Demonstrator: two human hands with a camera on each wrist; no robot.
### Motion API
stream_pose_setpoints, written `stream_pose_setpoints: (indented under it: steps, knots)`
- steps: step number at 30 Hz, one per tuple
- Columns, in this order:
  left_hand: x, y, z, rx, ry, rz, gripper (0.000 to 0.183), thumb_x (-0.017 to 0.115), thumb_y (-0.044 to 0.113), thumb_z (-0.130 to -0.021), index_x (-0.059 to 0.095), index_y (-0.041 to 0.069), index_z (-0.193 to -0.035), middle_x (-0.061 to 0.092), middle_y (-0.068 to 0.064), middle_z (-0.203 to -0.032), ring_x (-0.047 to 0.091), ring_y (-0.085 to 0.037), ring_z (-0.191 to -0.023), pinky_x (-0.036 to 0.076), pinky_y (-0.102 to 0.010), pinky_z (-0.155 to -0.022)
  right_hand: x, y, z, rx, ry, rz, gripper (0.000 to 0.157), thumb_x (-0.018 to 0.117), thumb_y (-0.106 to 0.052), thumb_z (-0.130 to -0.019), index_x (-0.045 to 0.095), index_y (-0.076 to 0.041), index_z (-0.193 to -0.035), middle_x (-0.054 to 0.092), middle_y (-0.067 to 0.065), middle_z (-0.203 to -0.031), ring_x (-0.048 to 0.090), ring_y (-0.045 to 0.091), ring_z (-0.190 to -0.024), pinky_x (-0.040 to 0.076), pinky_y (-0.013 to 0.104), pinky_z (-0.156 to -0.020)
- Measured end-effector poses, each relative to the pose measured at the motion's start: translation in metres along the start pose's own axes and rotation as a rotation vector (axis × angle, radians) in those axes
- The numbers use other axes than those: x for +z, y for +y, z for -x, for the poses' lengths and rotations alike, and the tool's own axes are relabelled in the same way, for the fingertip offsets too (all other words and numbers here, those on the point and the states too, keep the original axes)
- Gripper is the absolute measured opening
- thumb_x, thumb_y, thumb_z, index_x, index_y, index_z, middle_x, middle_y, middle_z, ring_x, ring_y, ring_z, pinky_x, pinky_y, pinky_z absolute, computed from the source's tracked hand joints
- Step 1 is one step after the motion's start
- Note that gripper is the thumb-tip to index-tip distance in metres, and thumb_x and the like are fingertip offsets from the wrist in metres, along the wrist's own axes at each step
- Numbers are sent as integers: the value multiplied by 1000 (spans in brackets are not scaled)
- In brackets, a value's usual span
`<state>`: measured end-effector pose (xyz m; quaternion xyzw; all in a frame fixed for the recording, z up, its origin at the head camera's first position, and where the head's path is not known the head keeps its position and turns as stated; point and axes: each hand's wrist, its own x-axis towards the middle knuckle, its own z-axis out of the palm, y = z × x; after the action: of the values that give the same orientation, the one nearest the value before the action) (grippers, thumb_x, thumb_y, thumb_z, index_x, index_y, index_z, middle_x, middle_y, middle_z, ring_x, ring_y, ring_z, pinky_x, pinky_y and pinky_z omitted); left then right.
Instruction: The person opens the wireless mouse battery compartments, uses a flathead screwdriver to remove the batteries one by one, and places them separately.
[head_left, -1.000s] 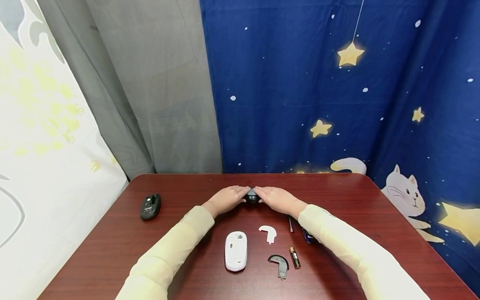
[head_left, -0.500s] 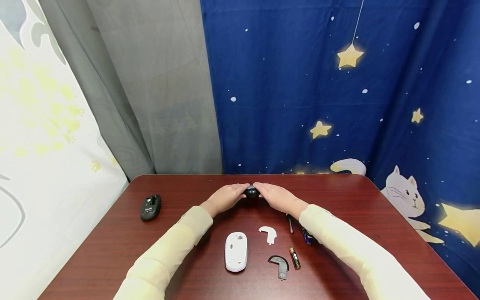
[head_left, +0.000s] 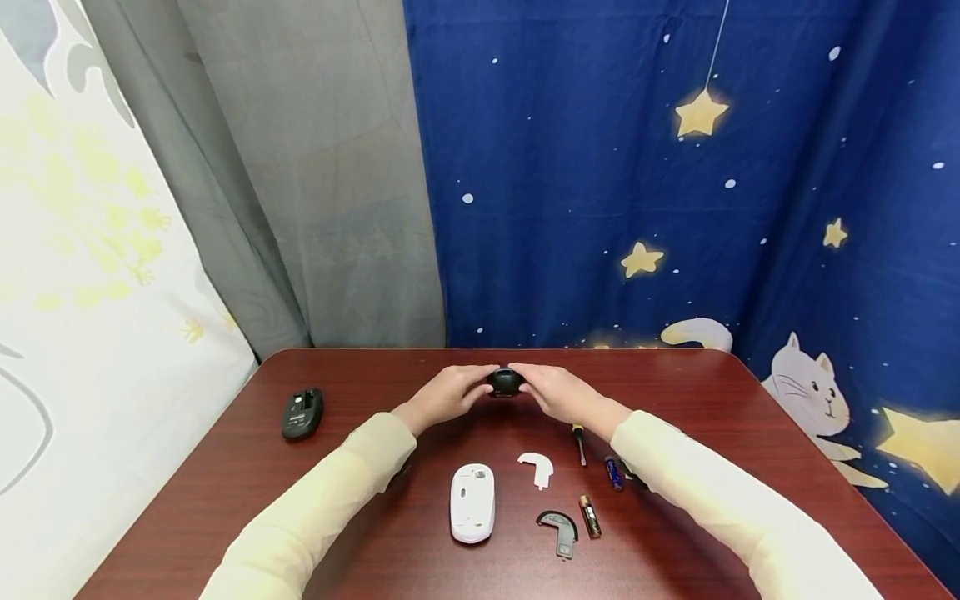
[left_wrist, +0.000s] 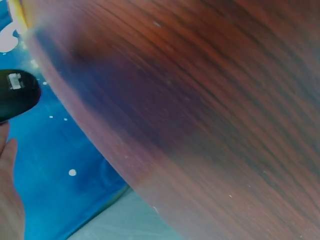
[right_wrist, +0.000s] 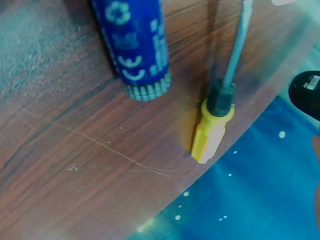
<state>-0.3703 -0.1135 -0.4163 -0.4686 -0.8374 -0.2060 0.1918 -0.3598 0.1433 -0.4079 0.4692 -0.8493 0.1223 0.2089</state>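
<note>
Near the far edge of the table, both hands hold a rounded black computer mouse [head_left: 506,382] between them. My left hand [head_left: 452,390] grips its left side, fingers on top and thumb below. The right hand [head_left: 553,389] has the other side in the same way. A small pale label shows on the mouse's end [left_wrist: 17,97] in the left wrist view, where only part of the left hand [left_wrist: 7,185] appears. Closest to the right forearm lie a yellow-and-black screwdriver [head_left: 580,444] and a blue battery [head_left: 613,473].
A white mouse [head_left: 472,503] lies underside up between the forearms. Beside it are a white battery cover [head_left: 540,469], a black-and-grey cover [head_left: 562,533] and a black-and-copper battery [head_left: 590,517]. Another black mouse [head_left: 302,414] lies underside up at the left.
The black mouse has been raised and tilted, showing more of its dark face. Both forearms have spread outward, uncovering the screwdriver's handle and more of the blue battery.
</note>
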Motion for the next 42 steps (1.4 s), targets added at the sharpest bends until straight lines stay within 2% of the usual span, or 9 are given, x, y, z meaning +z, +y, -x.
stream_pose_setpoints:
  steps: [6, 10, 16, 18, 23, 27, 31, 36, 42]
  knots:
    - [-2, 6, 0, -55, 28, 126, 34, 63, 12, -95, 62, 5, -128, 68, -7, -114, 61, -10, -86, 53, -27, -80, -10, -10, -1, 100, -29, -128, 34, 56, -12, -99, 54, -3, -132, 64, 12, -121, 62, 22, -108, 51, 39, -92]
    - [-2, 13, 2, -142, 58, 250, 30, 65, 10, -93, 66, 5, -123, 69, -5, -109, 56, -9, -76, 49, -25, -68, -17, -17, 0, 156, -20, -245, 32, 57, -10, -98, 57, -5, -130, 65, 9, -118, 63, 17, -99, 53, 37, -86]
    - [-5, 30, 7, -294, 84, 465, 29, 64, 9, -94, 66, -1, -121, 69, -12, -110, 64, -12, -79, 53, -24, -66, -22, -28, 3, 229, 33, -371, 27, 59, -8, -97, 63, -8, -123, 68, 3, -110, 57, 10, -82, 49, 31, -74]
    - [-6, 36, 9, -335, 93, 516, 29, 63, 8, -94, 65, -4, -121, 68, -16, -110, 68, -15, -82, 56, -27, -69, -24, -32, 4, 261, 34, -412, 26, 59, -9, -96, 64, -7, -122, 68, 3, -109, 57, 10, -81, 49, 30, -73]
    - [-6, 47, 14, -408, 111, 740, 29, 60, 3, -95, 62, -11, -121, 66, -23, -111, 69, -22, -87, 55, -49, -79, -31, -44, 7, 374, 4, -567, 27, 57, -9, -97, 63, -3, -123, 68, 8, -110, 62, 12, -85, 53, 29, -74]
    - [-6, 57, 17, -450, 133, 925, 31, 58, 1, -96, 58, -14, -122, 65, -27, -111, 68, -23, -89, 52, -54, -81, -34, -51, 10, 472, -14, -725, 29, 53, -8, -99, 58, 3, -127, 67, 15, -112, 68, 18, -90, 57, 35, -78]
    - [-6, 67, 20, -508, 154, 1022, 32, 58, 4, -97, 58, -14, -123, 66, -24, -109, 69, -24, -84, 54, -54, -79, -36, -55, 13, 526, -9, -835, 31, 51, -7, -100, 55, 8, -128, 67, 19, -110, 70, 25, -89, 56, 46, -81]
    - [-6, 81, 25, -604, 171, 1094, 34, 59, 10, -97, 59, -12, -123, 68, -20, -106, 69, -23, -82, 57, -47, -75, -39, -64, 17, 574, -5, -956, 32, 49, -6, -101, 53, 12, -127, 66, 21, -107, 70, 30, -88, 53, 53, -83]
    - [-6, 97, 29, -733, 191, 1184, 38, 60, 17, -97, 60, -11, -123, 69, -18, -103, 70, -23, -83, 58, -43, -72, -43, -73, 22, 626, -2, -1054, 32, 48, -6, -101, 52, 15, -126, 67, 20, -102, 70, 29, -86, 55, 50, -80]
